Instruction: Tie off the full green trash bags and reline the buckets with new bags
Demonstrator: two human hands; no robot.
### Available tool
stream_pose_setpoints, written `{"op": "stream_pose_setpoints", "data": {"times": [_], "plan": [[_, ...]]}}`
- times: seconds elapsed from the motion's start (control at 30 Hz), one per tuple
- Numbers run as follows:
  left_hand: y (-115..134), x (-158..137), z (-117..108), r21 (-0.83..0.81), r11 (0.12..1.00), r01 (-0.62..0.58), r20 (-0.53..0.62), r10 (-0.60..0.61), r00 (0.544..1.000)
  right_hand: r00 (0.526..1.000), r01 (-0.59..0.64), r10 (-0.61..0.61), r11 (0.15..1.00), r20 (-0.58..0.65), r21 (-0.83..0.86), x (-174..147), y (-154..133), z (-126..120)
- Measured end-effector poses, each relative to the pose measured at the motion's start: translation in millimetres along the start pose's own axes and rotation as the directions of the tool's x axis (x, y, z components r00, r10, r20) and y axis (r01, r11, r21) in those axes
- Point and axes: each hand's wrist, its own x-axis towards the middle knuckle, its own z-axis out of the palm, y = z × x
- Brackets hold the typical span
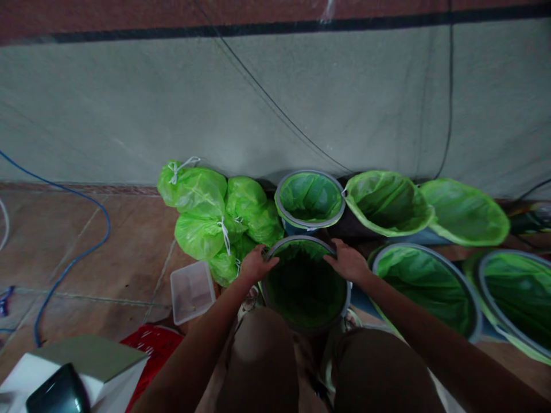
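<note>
Between my knees stands a round trash bin (pixel 275 298) with a grey rim and a dark green bag lining its inside. My left hand (pixel 257 265) grips the rim on the left, thumb over the edge. On the rim's right side my right hand (pixel 348 263) is wrapped in the same way. The undersides of both hands' fingers are hidden. Just behind is another lined bin (pixel 310 198) with a grey ring. Left of it lies a heap of tied green trash bags (pixel 200 192) with white drawstrings.
More green-lined bins (pixel 390 203) stand along the wall and to the right (pixel 426 287). A clear plastic container (pixel 192 292), a red bag (pixel 157 350), a white box (pixel 86 361) and a blue cable (pixel 77 261) lie on the left.
</note>
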Motion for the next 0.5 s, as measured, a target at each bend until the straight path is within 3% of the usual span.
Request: {"op": "stream_pose_setpoints", "data": {"times": [0.1,0.2,0.4,0.5], "plan": [[-19.9,-18.7,3.2,-0.117,0.993,-0.009,0.075,0.018,0.997,0.993,-0.047,0.045,0.999,0.108,0.022,-23.1,15.7,8.5],[-24.5,-31.3,7.2,-0.093,0.993,-0.071,0.140,0.084,0.987,0.985,-0.043,0.036,0.998,0.169,0.042,-34.5,20.7,12.1],[-3.9,-20.5,8.1,-0.021,0.986,-0.165,0.085,0.166,0.982,0.989,-0.103,0.098,0.994,0.113,0.034,-32.2,26.8,6.7],[8.0,-9.3,7.7,-0.029,0.988,-0.151,0.096,0.153,0.984,0.985,-0.152,0.147,0.988,0.093,0.041,-30.6,29.6,9.0]]}}
